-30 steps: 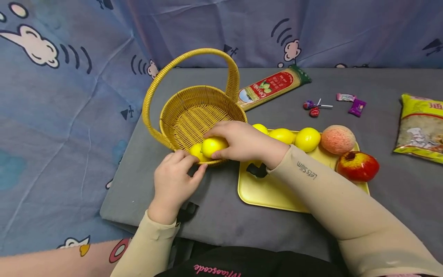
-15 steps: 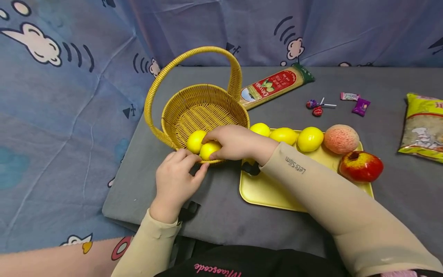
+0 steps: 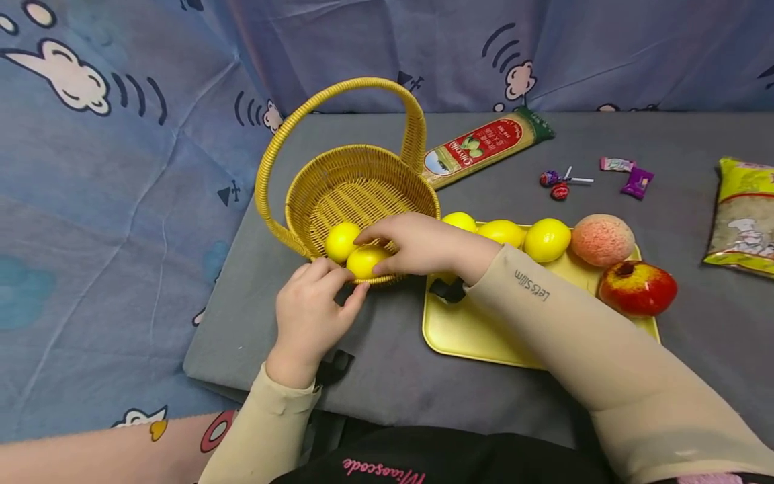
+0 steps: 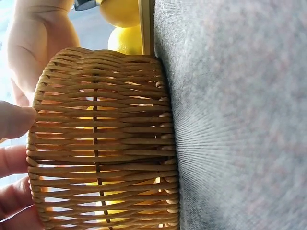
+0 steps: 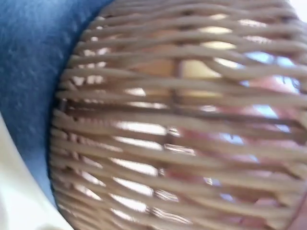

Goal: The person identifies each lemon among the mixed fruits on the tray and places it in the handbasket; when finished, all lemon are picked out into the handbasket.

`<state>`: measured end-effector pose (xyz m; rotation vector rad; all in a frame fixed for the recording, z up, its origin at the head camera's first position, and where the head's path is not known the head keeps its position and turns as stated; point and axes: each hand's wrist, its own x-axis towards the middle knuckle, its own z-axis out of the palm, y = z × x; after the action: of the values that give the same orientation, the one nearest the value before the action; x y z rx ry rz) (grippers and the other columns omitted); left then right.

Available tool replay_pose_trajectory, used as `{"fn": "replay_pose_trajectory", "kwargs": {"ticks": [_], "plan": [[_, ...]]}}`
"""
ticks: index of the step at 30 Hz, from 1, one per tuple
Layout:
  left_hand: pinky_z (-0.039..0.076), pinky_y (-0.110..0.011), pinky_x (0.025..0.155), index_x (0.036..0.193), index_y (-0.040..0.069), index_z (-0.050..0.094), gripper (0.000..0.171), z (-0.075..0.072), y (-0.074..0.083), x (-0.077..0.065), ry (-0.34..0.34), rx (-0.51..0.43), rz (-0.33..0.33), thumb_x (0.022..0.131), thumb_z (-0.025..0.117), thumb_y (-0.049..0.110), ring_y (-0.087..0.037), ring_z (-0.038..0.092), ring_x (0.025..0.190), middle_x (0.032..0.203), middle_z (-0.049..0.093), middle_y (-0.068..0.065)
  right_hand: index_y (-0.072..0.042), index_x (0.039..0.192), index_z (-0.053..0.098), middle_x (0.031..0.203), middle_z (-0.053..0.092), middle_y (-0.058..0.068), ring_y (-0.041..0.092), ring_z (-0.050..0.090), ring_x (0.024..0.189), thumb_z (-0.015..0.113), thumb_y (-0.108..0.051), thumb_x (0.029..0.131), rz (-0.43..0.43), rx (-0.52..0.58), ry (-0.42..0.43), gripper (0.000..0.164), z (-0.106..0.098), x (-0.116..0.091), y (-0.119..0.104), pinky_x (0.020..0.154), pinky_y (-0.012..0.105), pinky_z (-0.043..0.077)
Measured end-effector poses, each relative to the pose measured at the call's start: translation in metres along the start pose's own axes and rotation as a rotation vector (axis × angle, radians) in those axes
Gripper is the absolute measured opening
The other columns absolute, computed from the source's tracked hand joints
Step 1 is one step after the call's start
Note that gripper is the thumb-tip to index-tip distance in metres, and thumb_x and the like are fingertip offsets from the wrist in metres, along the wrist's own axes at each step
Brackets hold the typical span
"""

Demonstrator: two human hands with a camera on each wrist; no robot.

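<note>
Pinching the basket [image 3: 363, 160] by its near side in left hand [image 3: 314, 316]; gripping a lemon [image 3: 364, 262] in curled right hand [image 3: 420, 243], just inside, right of another lemon [image 3: 342, 242]; could tip the basket by pressing too hard, or set both rolling by releasing abruptly

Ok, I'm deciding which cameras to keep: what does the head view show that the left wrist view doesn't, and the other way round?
Only the head view shows the arched handle, long red-labelled packet, lollipops, peach and red fruit.

Only the left wrist view shows a close-up of the woven outer wall, yellow showing through its gaps.

Both show the basket, yellow fruit and parts of the left hand and right hand.
</note>
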<state>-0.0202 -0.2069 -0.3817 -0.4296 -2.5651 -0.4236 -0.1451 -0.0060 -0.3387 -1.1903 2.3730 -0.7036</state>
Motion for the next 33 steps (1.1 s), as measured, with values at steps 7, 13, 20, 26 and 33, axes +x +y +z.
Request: {"fn": "replay_pose_trajectory", "kwargs": {"ticks": [7,13,20,26,33], "plan": [[0.053,-0.036,0.067,0.09,0.014,0.076,0.021,0.0,0.002,0.003,0.002,-0.001,0.01,0.088,0.076,0.036,-0.023,0.058,0.073,0.088,0.065,-0.002,-0.021,0.136,0.064,0.133,0.065,-0.004,0.022,0.063,0.117,0.081,-0.027,0.087,-0.035,0.065,0.087,0.053,-0.019,-0.03,0.0,0.102,0.042,0.048],[0.053,-0.036,0.068,0.089,0.015,0.076,0.019,0.0,0.002,0.003,0.001,0.005,0.007,0.088,0.076,0.035,-0.023,0.059,0.074,0.088,0.065,-0.002,-0.022,0.134,0.067,0.129,0.066,-0.005,0.018,0.062,0.113,0.084,-0.023,0.084,-0.033,0.071,0.167,0.053,-0.031,-0.062,0.002,0.098,0.042,0.05],[0.052,-0.036,0.067,0.089,0.016,0.077,0.019,0.0,0.002,0.002,-0.001,-0.001,-0.012,0.089,0.075,0.035,-0.022,0.058,0.074,0.087,0.065,-0.001,-0.025,0.132,0.068,0.126,0.067,-0.006,0.018,0.061,0.113,0.083,-0.017,0.085,0.047,0.075,0.188,0.05,-0.026,-0.092,0.02,0.099,0.046,0.049],[0.051,-0.036,0.065,0.089,0.016,0.077,0.019,0.0,0.002,0.001,0.006,-0.003,-0.02,0.089,0.074,0.035,-0.022,0.058,0.073,0.087,0.065,-0.001,-0.019,0.126,0.071,0.124,0.068,-0.003,0.019,0.061,0.113,0.085,-0.012,0.082,0.073,0.082,0.163,0.047,-0.013,-0.108,0.033,0.099,0.045,0.048],[0.051,-0.036,0.066,0.088,0.017,0.076,0.018,0.002,0.002,0.0,0.012,-0.005,-0.025,0.089,0.074,0.035,-0.023,0.058,0.074,0.087,0.065,0.0,-0.015,0.12,0.074,0.124,0.069,0.0,0.024,0.06,0.12,0.085,-0.006,0.079,0.048,0.036,0.176,0.043,-0.005,-0.116,0.043,0.105,0.049,0.044]]}}
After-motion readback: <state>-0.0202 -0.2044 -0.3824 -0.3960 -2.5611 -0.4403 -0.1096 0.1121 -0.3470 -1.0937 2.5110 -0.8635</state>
